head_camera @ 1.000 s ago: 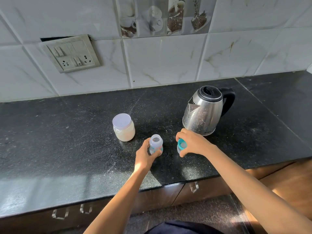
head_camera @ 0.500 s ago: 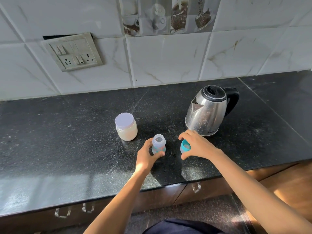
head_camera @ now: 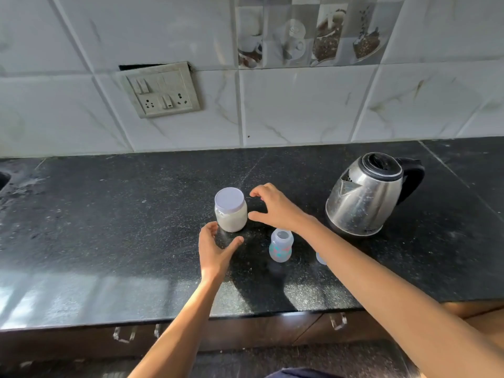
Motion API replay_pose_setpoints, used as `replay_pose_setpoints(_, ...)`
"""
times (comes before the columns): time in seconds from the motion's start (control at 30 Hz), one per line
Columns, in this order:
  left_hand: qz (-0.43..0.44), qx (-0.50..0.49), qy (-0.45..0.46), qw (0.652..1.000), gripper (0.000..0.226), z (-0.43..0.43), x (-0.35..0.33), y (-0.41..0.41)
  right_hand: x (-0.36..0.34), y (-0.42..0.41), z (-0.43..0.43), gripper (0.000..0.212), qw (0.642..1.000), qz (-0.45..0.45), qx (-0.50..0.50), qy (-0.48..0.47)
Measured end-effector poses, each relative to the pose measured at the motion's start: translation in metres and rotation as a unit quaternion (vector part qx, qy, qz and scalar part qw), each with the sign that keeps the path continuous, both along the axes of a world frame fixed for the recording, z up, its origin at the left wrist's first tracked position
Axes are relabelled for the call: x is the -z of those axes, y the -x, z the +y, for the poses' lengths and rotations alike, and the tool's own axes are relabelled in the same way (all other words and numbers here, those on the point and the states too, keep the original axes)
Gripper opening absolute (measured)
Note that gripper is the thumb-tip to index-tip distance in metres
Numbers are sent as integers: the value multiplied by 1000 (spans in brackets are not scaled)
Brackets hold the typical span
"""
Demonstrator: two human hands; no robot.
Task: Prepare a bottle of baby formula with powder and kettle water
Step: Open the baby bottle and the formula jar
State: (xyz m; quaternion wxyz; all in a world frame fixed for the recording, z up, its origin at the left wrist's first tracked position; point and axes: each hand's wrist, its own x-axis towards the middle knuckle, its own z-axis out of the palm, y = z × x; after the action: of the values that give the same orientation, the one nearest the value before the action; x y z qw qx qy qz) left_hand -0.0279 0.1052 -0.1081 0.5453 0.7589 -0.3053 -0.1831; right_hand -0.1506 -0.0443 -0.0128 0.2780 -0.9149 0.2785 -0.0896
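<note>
From my feed: both hands are out over the black counter (head_camera: 109, 230), closing in on the powder jar (head_camera: 231, 211) from two sides. The jar stands upright, lid (head_camera: 228, 199) on, pale powder filling most of the glass. My left hand (head_camera: 215, 249) sits at the jar's near-left, fingers curled and spread apart in a cup shape, fingertips just beside the base (touching or not, I can't tell from this angle). The right hand (head_camera: 275, 208) is on the jar's right, thumb and forefinger spread wide in a C, thumb tip very near the glass wall; nothing gripped by it.

The baby bottle (head_camera: 281, 245) stands upright w/ its neck open, no cap, just right of the left hand and directly under the right wrist. It's free, neither hand on it. A small pale piece (head_camera: 320, 258) peeks out beside the right forearm, mostly hidden by the arm, so I can't say what it is.

The steel kettle (head_camera: 365, 195) w/ black handle stands to the right, well apart from the jar, lid down, spout facing the hands. Behind, a tiled wall (head_camera: 300, 105) w/ a switch-and-socket plate (head_camera: 161, 90) sitting crooked, approx. above the jar. Sunlight lies in patches along the counter's front edge; drawer handles (head_camera: 124, 334) show below it.
</note>
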Motion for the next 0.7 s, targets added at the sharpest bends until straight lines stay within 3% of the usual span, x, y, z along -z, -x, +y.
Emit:
replay_pose_setpoints(0.2,6,-7,-29,1000,87,8,1,-23,7,-69,-5,93,995,98,-23,-6)
replay_pose_setpoints(0.4,17,-12,-48,999,89,23,8,-34,10,-91,-4,70,991,126,-41,32)
replay_pose_setpoints(0.7,5,47,-32,998,102,43,14,-34,4,-71,43,72,983,139,-104,53)
